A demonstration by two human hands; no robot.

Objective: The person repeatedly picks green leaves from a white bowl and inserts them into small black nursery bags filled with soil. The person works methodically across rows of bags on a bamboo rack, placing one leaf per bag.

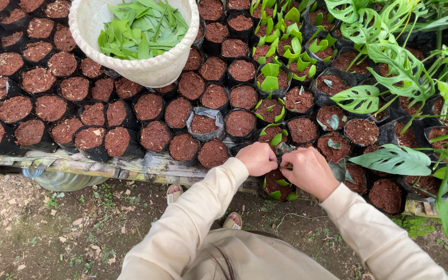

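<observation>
My left hand [256,157] and my right hand [309,171] meet over a black nursery bag of brown growing medium [277,185] at the near edge of the bed. Both pinch a thin green cutting [285,167] between their fingertips, just above that bag. Small green leaves poke out of the bag under my hands. My cream sleeves reach in from the bottom of the view.
Rows of soil-filled black bags [154,136] cover the raised bed. A white basket [146,67] of green cuttings sits on them at the back. Bags with planted cuttings [270,78] run behind my hands; large split-leaf plants [395,78] crowd the right. A clear bottle [60,180] lies under the bed edge.
</observation>
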